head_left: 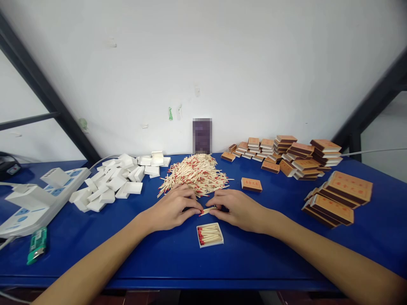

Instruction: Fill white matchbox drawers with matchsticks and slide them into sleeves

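A few matches [208, 210] lie level between my two hands, red heads to the left. My left hand [176, 207] pinches them at the head end, its fingers closed. At the plain wooden end, my right hand [237, 210] is closed on the same matches with thumb and fingertips. Just below sits a white matchbox tray [223, 242] partly filled with matches, their red heads on its left side. Right behind my hands rises a large loose pile of matches [197, 173], heads pointing many ways.
White matchbox trays [116, 183] are heaped at the left. Orange matchboxes [302, 163] stand stacked at the right, with one single matchbox [251, 184] nearer my right hand. A power strip [47, 212] and a green lighter [37, 245] lie far left. A wall [203, 63] closes the blue table's back.
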A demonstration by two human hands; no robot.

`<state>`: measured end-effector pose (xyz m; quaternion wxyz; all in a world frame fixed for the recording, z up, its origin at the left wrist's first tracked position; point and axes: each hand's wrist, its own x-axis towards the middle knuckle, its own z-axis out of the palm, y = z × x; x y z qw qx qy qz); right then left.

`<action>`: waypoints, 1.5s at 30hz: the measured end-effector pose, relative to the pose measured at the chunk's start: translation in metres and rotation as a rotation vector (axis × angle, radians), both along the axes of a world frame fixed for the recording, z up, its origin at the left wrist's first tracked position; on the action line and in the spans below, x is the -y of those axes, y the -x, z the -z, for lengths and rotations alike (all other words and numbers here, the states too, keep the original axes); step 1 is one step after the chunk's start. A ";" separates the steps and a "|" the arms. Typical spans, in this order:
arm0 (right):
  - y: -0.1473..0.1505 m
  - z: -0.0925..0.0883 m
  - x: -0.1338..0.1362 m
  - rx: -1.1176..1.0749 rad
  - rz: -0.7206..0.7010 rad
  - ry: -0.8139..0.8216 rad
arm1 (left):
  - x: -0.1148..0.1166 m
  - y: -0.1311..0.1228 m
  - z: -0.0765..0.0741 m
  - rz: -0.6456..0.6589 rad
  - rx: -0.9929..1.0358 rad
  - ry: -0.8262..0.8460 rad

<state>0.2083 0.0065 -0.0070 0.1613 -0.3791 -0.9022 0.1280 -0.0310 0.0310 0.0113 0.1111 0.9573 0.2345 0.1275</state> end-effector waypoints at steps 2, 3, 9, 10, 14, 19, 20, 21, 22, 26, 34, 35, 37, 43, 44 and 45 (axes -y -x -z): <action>0.000 0.000 0.000 0.006 -0.002 -0.004 | 0.001 0.000 -0.002 -0.002 -0.003 0.012; 0.000 0.000 0.000 0.007 -0.004 -0.004 | 0.002 0.000 -0.003 -0.002 -0.006 0.018; 0.001 0.000 0.000 -0.005 -0.019 0.005 | 0.001 0.001 -0.002 -0.007 -0.005 0.011; 0.001 0.000 0.000 -0.004 -0.022 0.006 | 0.000 0.001 -0.001 -0.006 -0.001 0.007; 0.001 0.000 0.000 -0.024 -0.021 0.020 | 0.000 -0.001 0.001 -0.007 -0.005 -0.017; 0.002 0.002 0.000 -0.066 -0.023 0.014 | 0.002 -0.002 0.002 -0.010 -0.006 -0.021; 0.002 0.003 0.000 -0.070 -0.025 0.009 | 0.002 -0.002 0.002 -0.014 -0.005 -0.019; 0.002 0.004 0.000 -0.074 -0.025 0.005 | 0.002 -0.002 0.002 -0.021 -0.004 -0.019; 0.003 0.004 0.000 -0.077 -0.025 0.001 | 0.002 -0.002 0.002 -0.028 -0.003 -0.020; 0.003 0.005 0.000 -0.081 -0.020 -0.006 | 0.003 -0.003 0.002 -0.025 0.014 -0.017; 0.003 0.003 0.001 -0.018 -0.013 -0.037 | 0.003 -0.004 0.003 -0.002 0.032 0.004; 0.003 0.003 0.001 -0.009 -0.013 -0.047 | 0.003 -0.004 0.003 -0.002 0.030 -0.001; 0.004 0.002 0.001 0.014 -0.006 -0.056 | 0.003 -0.005 0.003 -0.003 0.024 -0.012; 0.003 0.000 0.002 0.011 -0.023 -0.024 | 0.004 -0.007 0.002 -0.007 0.023 -0.014; 0.002 0.000 0.002 0.003 -0.027 -0.018 | 0.004 -0.007 0.002 -0.011 0.022 -0.012; 0.002 0.000 0.002 -0.004 -0.032 -0.014 | 0.004 -0.007 0.002 -0.013 0.021 -0.010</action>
